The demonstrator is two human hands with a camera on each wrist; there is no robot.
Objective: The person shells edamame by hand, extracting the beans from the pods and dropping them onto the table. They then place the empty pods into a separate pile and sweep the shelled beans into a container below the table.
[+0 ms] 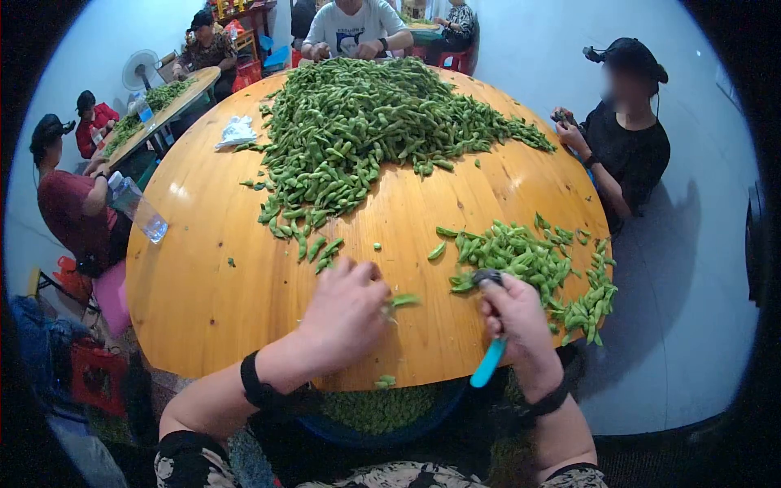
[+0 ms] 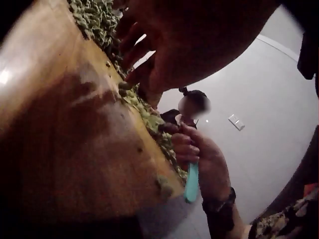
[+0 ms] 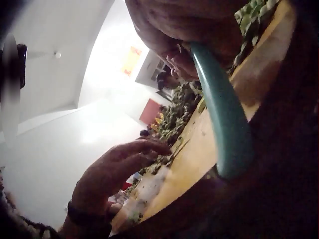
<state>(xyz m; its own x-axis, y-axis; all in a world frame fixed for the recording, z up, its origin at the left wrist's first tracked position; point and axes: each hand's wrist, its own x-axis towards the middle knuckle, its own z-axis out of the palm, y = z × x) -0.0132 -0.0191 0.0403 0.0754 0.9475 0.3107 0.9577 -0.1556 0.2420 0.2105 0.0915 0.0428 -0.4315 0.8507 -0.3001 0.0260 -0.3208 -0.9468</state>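
My left hand (image 1: pixel 350 313), blurred, is low over the wooden table with loosely bent fingers, a green soybean pod (image 1: pixel 403 301) right by its fingertips. In the right wrist view the left hand (image 3: pixel 114 169) shows extended fingers with nothing gripped. My right hand (image 1: pixel 521 313) grips a tool by its teal handle (image 1: pixel 488 363), which sticks out below the palm. A dark cover (image 1: pixel 486 277) shows at the thumb tip; the tool's working end is hidden. Beside the right hand lies a smaller heap of pods (image 1: pixel 521 254).
A large pile of pods (image 1: pixel 350 122) covers the table's far middle. A blue tub (image 1: pixel 382 411) of shelled beans stands below the near edge. White tissue (image 1: pixel 237 132) and a plastic bottle (image 1: pixel 138 207) are at left. People sit around this table (image 1: pixel 211 293) and others behind.
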